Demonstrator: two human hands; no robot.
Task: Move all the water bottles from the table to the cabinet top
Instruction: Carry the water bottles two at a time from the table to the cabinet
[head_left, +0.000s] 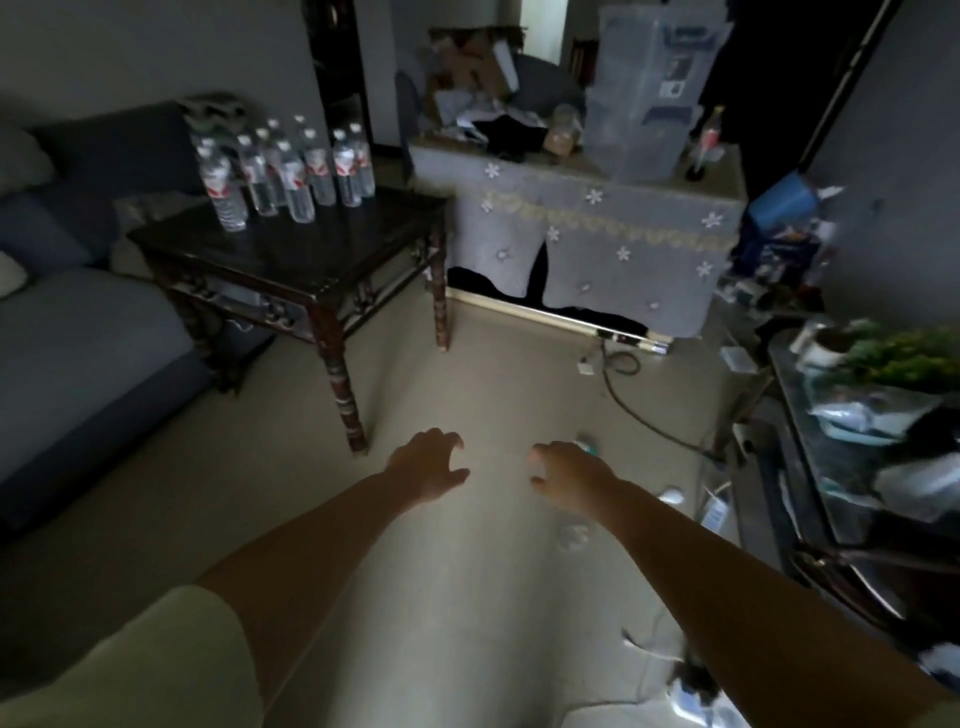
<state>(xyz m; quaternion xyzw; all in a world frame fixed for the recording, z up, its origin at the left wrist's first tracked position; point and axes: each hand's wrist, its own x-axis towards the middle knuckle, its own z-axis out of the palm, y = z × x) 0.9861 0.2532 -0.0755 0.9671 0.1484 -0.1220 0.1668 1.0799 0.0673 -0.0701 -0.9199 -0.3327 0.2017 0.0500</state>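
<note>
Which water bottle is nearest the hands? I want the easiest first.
The front-left water bottle, standing at the cluster's near corner; the others stand behind or right of it.

Dark wooden table (332, 260) with upright water bottles (283, 171) clustered at its far-left corner.

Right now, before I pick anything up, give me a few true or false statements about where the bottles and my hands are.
1. The water bottles stand upright on the dark wooden table. True.
2. The left hand grips a bottle. False: it holds nothing, fingers loosely curled.
3. The right hand rests on the cabinet top. False: it hangs over the floor, away from the cabinet.
4. A grey cloth with white flowers drapes the cabinet. True.
5. A clear plastic bin sits on the cabinet top. True.
</note>
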